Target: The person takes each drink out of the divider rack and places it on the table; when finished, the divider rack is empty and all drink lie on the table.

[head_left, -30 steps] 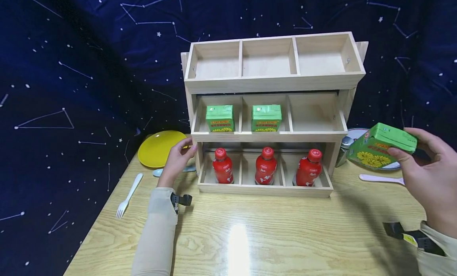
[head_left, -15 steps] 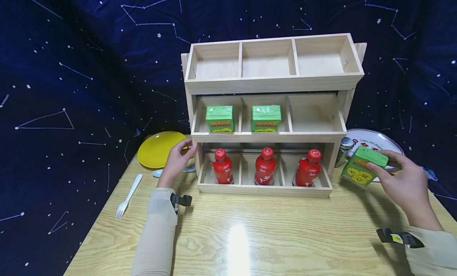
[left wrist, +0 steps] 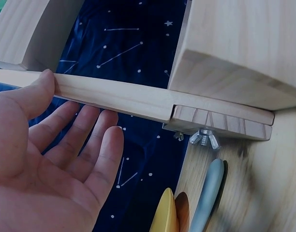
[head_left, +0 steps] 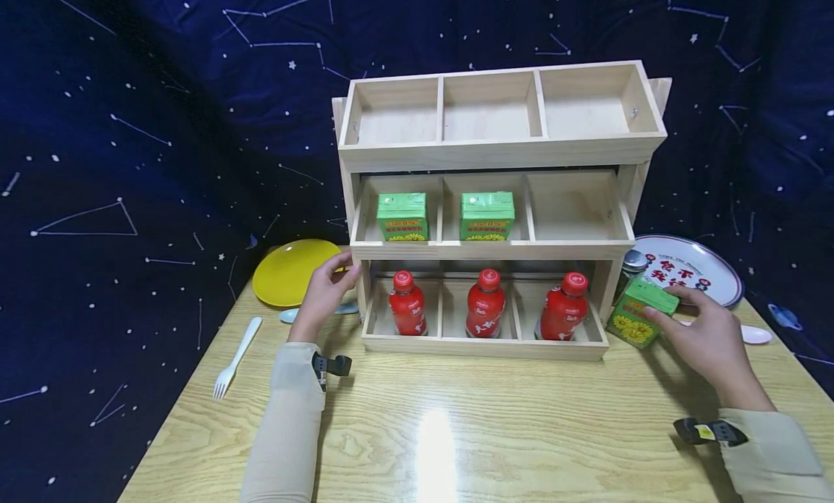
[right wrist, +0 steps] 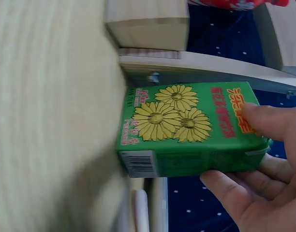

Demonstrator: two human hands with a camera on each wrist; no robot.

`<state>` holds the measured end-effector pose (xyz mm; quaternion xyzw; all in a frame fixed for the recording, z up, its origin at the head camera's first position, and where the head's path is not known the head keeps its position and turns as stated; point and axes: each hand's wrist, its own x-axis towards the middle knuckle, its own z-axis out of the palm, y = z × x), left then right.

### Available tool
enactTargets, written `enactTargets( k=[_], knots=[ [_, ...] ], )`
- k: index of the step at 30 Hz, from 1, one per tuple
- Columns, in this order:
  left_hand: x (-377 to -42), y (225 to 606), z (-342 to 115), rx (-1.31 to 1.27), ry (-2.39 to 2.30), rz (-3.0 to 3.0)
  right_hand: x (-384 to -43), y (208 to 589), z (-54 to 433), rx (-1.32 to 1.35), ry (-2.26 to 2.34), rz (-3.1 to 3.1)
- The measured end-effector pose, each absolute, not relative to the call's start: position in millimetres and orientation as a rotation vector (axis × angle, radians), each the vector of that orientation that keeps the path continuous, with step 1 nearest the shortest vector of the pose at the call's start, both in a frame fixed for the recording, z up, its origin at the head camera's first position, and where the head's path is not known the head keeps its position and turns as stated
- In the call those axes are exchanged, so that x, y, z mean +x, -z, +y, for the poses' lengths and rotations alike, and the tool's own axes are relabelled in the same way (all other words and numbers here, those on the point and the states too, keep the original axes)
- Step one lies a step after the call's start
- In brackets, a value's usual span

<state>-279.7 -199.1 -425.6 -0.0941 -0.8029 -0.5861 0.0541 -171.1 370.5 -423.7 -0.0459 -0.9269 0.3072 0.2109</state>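
My right hand holds a green drink carton with yellow flowers, thumb on the printed face and fingers on the other side. The carton is tilted, low beside the right end of the wooden shelf rack; in the right wrist view its lower end is close to the table. My left hand holds the rack's left side post, thumb on one face and fingertips at the other. Two more cartons stand in the left and middle compartments of the middle tier. Red bottles fill the bottom tier's three compartments.
Behind my right hand lie a white printed plate, a metal-topped shaker and a pale spoon. At left are a yellow plate, a blue utensil handle and a white fork. A starry curtain hangs behind.
My right hand has carried the carton left and down, from in front of the white plate to beside the rack's lower right end. My left hand has stayed at the post.
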Motion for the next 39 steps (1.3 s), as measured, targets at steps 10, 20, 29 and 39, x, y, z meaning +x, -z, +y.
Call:
enactTargets(
  k=[10, 20, 29, 39],
  knots=[
    [-278, 425, -198, -0.302, 1.808, -2.417, -171, 421, 374, -0.074, -0.882, -2.657],
    [-278, 424, -199, -0.278, 1.853, -2.43, -156, 379, 353, -0.027, -0.85, -2.4],
    [-260, 396, -191, -0.284, 1.833, -2.458, -155, 338, 297, 0.231, -0.99, -2.255],
    [-260, 397, -190, -0.302, 1.884, -2.411, -190, 320, 238, 0.517, -1.031, -2.203]
  ],
)
